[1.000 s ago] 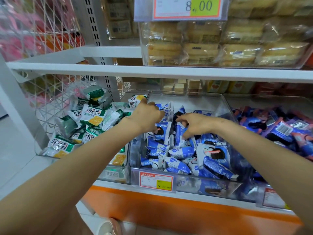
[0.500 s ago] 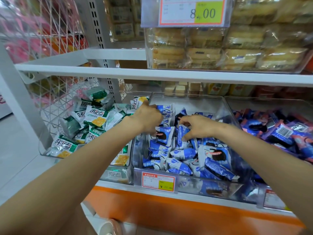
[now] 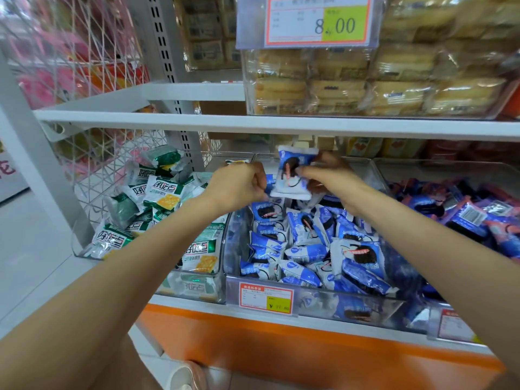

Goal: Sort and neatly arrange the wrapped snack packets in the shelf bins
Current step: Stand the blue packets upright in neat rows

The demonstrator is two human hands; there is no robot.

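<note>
Both hands risen out of middle bin (image 3: 315,301) since a second ago, one blue-white packet (image 3: 289,184) lifted with them.

- Upper shelf (image 3: 281,123) edge close above raised packet; wrapped yellow cakes (image 3: 394,88) and 8.00 price tag (image 3: 318,21) on it.
- Green-white packets (image 3: 166,195) heaped in the bin to the left, dark blue and pink packets (image 3: 464,215) in the bin to the right, wire mesh (image 3: 112,159) far left.
- Loose blue-white heap (image 3: 309,249) below hands.
- Right hand (image 3: 330,178): thumb across packet front, fingers behind, holding it upright.
- Left hand (image 3: 239,188): curled at packet's left edge; grip cannot be told.
</note>
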